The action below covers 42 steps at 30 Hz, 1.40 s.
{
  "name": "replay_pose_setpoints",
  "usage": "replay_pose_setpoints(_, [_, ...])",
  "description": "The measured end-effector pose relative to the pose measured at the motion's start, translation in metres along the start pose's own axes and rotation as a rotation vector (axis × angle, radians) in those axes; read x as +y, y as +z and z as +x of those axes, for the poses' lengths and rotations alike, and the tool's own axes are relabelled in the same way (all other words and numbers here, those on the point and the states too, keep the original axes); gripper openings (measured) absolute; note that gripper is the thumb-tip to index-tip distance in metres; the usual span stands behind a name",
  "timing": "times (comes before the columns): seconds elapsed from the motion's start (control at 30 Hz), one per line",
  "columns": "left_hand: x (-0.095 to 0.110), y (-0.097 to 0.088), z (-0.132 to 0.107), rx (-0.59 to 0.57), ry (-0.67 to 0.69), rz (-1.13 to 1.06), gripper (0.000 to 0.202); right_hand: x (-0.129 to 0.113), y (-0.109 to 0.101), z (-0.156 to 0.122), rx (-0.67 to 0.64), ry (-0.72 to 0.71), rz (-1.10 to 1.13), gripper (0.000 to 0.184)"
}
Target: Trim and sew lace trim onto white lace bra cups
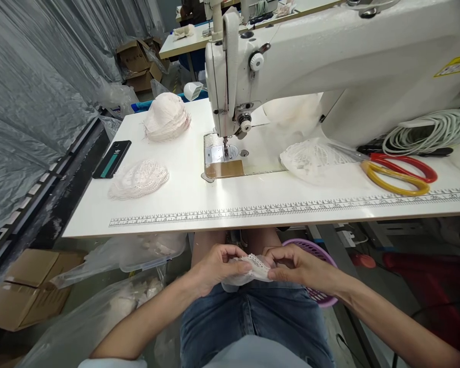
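Observation:
Over my lap, below the table's front edge, both hands pinch a small piece of white lace fabric [253,268]. My left hand [214,268] grips its left side with curled fingers. My right hand [295,266] holds its right side, fingers closed on it. Above stands a white sewing machine [329,61], its needle [225,145] over the metal plate on the white table [199,197].
Two piles of lace pieces [138,180] [166,118] and a black phone [112,158] lie at the table's left. A bag of lace [314,161], red and yellow scissors [398,171] and coiled white cord [433,130] lie right. A purple basket [322,296] sits by my right knee; plastic bags and cardboard boxes at left.

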<state>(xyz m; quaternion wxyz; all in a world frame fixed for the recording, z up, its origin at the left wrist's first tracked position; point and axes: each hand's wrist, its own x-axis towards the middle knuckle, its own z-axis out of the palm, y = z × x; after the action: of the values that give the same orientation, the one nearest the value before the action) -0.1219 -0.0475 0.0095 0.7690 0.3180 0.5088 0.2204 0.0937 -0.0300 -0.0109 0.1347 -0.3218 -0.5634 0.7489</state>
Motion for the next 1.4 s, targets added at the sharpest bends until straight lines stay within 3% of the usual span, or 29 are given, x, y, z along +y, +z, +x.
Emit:
replay_pose_setpoints(0.17, [0.001, 0.000, 0.001, -0.017, 0.028, 0.060, 0.037, -0.003, 0.004, -0.002, -0.012, 0.011, -0.014, 0.028])
replay_pose_setpoints(0.4, [-0.001, 0.002, 0.001, 0.053, 0.065, 0.186, 0.031, -0.006, 0.020, 0.008, 0.150, -0.002, -0.222, 0.037])
replay_pose_setpoints(0.67, [0.009, -0.001, -0.003, 0.022, 0.037, 0.210, 0.034, -0.014, 0.021, 0.009, 0.102, 0.018, -0.070, 0.040])
replay_pose_setpoints(0.83, [0.006, -0.002, -0.002, 0.051, 0.132, 0.229, 0.030, -0.013, 0.020, 0.011, 0.138, 0.007, -0.079, 0.041])
replay_pose_setpoints(0.93, [0.013, -0.002, -0.014, 0.105, 0.192, 0.308, 0.024, -0.023, 0.024, 0.011, 0.154, -0.001, -0.070, 0.040])
replay_pose_setpoints(1.03, [0.042, -0.006, -0.033, 0.127, 0.288, 0.504, 0.019, -0.046, 0.027, 0.014, 0.131, -0.055, -0.047, 0.037])
replay_pose_setpoints(1.13, [0.096, -0.019, -0.034, 0.095, 0.395, 0.710, 0.020, -0.074, 0.019, 0.029, 0.155, -0.142, -0.111, 0.036])
replay_pose_setpoints(1.23, [0.155, -0.040, -0.002, 0.018, 0.518, 0.926, 0.019, -0.091, -0.008, 0.053, 0.299, -0.188, -0.359, 0.035])
replay_pose_setpoints(1.3, [0.186, -0.055, 0.032, 0.028, 0.531, 1.011, 0.020, -0.094, -0.032, 0.068, 0.490, -0.188, -0.633, 0.031])
replay_pose_setpoints(1.4, [0.212, -0.071, 0.081, 0.074, 0.494, 1.076, 0.020, -0.093, -0.067, 0.080, 0.770, -0.282, -1.058, 0.022])
